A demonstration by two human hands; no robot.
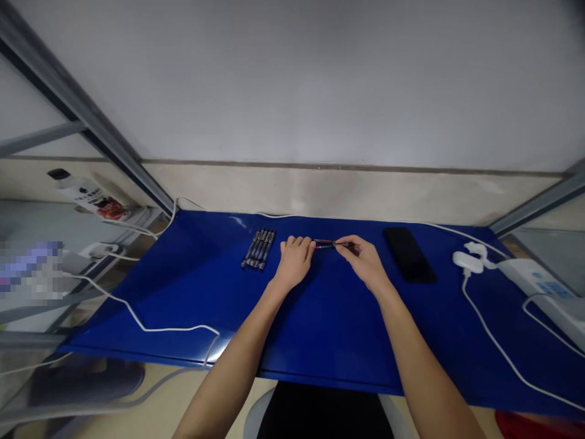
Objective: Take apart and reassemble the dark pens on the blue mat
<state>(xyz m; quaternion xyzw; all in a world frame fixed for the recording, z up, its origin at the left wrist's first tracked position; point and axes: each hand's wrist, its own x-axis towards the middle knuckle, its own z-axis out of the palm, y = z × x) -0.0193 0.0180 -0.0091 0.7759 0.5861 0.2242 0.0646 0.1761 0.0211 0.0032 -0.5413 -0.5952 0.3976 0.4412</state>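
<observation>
Pinching one slim dark pen with a red section [325, 244] between the thumb and forefinger of my right hand [363, 263], I hold it crosswise over the middle of the blue mat [329, 323]. The other fingers of that hand curl loosely behind the pinch. My left hand [295, 262] sits at the pen's other end, its fingers pressed together and curled, with the fingertips [312, 243] touching or almost touching the red section. From here I cannot tell whether that hand is really gripping the pen. Both forearms are bare and angle up from the bottom of my view, converging so that my two hands nearly meet.

Just beyond my left hand lies a tight row of pens [258, 249], side by side and slanted; I count about five, though they are packed too closely to be certain. Past my right hand lies one black smartphone [408, 255], and beyond it on the mat sits one white plug adapter [468, 262], beside one white power strip [530, 277]. White cables [141, 320] trail over the mat and its edges. Off to the left, one labelled bottle [89, 196] lies tilted beside the mat, and a blurred patch [30, 271] hides whatever sits below it.
</observation>
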